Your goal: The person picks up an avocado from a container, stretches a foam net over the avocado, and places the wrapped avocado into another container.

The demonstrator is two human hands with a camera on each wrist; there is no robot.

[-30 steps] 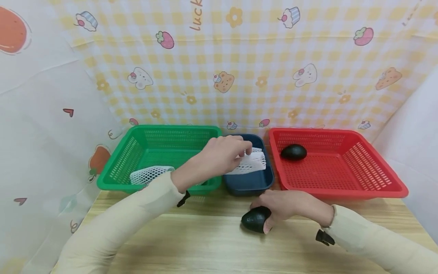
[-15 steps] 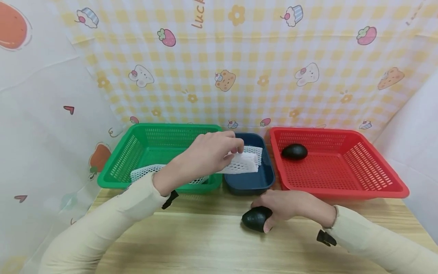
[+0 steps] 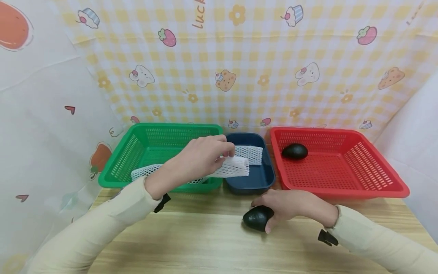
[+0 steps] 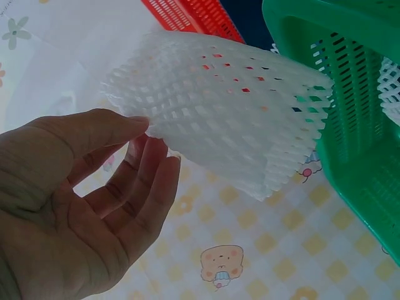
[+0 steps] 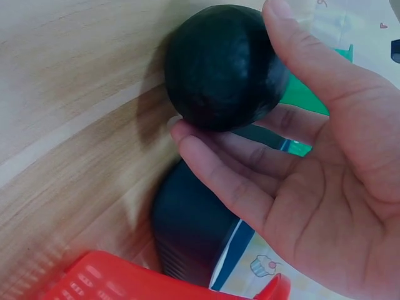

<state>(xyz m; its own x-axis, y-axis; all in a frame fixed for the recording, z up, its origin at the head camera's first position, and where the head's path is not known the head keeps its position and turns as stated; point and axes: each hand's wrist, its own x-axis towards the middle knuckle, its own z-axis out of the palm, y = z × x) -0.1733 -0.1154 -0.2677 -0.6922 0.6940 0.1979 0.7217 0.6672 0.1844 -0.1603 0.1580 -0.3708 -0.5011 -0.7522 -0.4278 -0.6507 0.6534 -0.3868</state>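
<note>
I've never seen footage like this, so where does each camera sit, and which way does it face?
Head: worn on the head, facing forward and down at the table; left hand, right hand and sleeves show.
Left wrist: on that wrist, facing the white foam net; the left hand shows.
Right wrist: on that wrist, facing the avocado; the right hand shows.
Head and right wrist share the gripped avocado.

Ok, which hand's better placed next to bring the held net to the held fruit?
Likely the left hand: it pinches the white net, while the right hand grips the dark fruit.
</note>
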